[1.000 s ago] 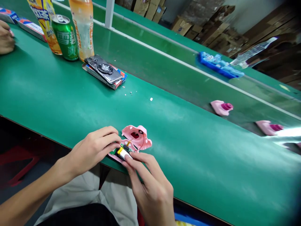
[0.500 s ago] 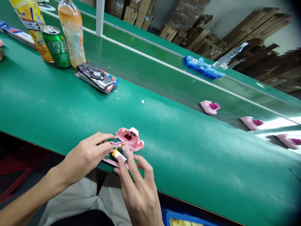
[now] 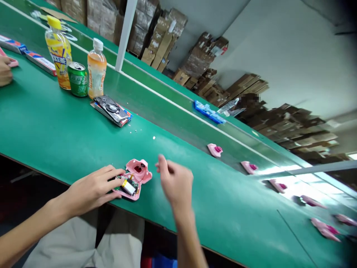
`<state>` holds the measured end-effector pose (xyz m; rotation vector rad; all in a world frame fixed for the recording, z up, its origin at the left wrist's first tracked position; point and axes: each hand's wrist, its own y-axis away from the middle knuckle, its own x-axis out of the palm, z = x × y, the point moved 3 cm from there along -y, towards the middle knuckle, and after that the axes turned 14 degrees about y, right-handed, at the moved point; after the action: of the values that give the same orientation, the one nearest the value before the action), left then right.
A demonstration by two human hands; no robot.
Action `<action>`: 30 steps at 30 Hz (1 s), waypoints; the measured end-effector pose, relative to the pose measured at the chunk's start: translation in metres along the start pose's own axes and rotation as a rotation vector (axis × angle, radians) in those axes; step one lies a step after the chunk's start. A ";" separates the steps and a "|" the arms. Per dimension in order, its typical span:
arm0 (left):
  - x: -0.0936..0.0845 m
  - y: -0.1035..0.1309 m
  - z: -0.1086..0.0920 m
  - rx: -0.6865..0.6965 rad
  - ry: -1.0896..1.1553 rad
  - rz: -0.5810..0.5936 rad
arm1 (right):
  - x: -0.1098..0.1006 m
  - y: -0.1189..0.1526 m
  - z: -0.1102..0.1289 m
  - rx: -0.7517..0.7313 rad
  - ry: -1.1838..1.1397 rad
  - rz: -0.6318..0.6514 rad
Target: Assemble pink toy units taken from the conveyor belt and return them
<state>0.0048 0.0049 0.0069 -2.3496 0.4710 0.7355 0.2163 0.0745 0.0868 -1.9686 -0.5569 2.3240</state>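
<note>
An opened pink plastic casing (image 3: 136, 195) lies near the table's front edge, with a silver and yellow battery (image 3: 128, 187) and a circuit board inside. Its pink other half (image 3: 145, 175) rests just behind, joined by thin wires. My left hand (image 3: 96, 188) has its fingers spread over the casing's left side, touching it. To the right of the casing, my right hand (image 3: 176, 182) is raised above the table with its fingers curled together. Whatever its fingertips may hold is too small and blurred to make out.
On the green table (image 3: 69, 137), a phone (image 3: 113, 108) lies on a box beside a green can (image 3: 78, 80) and two bottles. Pink parts (image 3: 214, 150) and a blue tray (image 3: 208, 112) lie beyond. Another person's hand (image 3: 5, 70) is at far left.
My right hand has left the battery, moved right and up, and curled its fingers. My left hand stays at the casing. The camera view has shifted, showing more of the wall and the pink parts.
</note>
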 end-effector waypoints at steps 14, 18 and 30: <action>-0.012 -0.003 -0.011 -0.150 0.227 -0.075 | -0.016 -0.072 0.068 -0.341 0.282 0.871; -0.020 -0.004 -0.011 -0.285 0.652 -0.362 | -0.057 -0.054 0.065 -0.549 -0.166 0.446; -0.019 -0.043 -0.034 -0.169 1.238 -0.684 | -0.091 -0.055 0.081 -0.791 -0.507 0.478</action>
<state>0.0240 0.0167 0.0603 -2.6172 0.0331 -1.0868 0.1454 0.0824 0.2000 -1.8724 -1.3431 3.3200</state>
